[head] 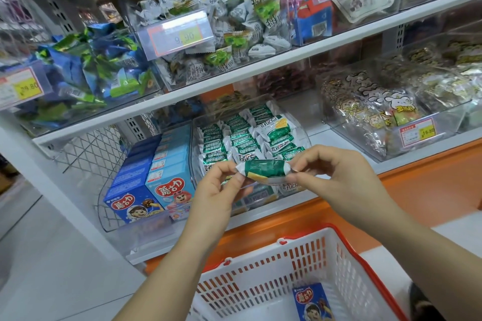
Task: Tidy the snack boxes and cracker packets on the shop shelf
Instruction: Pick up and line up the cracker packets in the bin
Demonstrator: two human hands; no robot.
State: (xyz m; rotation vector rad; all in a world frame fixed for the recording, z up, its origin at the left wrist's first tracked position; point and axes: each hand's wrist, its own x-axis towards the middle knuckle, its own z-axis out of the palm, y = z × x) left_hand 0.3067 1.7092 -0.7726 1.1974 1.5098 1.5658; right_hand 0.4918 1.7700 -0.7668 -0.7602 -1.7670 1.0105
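Both hands are raised in front of the lowest stocked level of the white metal shop shelf [236,76]. A single green-and-white foil cracker packet [263,170] is held lengthwise between them, roughly level, in the air just in front of the clear plastic bin [257,203] and not resting on anything. The left hand [216,186] has its grip narrowed onto the packet's left end, thumb below and fingers curled over the top. The right hand [336,172] pinches the crimped right end between thumb and forefinger, with the other fingers loosely bent. The bin behind the packet holds matching green-and-white cracker packets [229,142], standing in fairly even rows at the left and lying jumbled towards the right and front. Just beside the bin, to its left, a white wire rack [86,150] carries two rows of snack boxes running front to back: dark blue cartoon-printed boxes [131,177] on the left and light blue cartoon-printed boxes [169,164] on the right, the two rows touching. Below the hands stands a white slotted plastic basket with a red rim [350,251]. One dark blue snack box [311,303] lies inside it near the front right. The shelf levels above carry clear bins of wrapped sweets with yellow price tags [180,34]. An orange ledge [430,185] runs under the lowest level.
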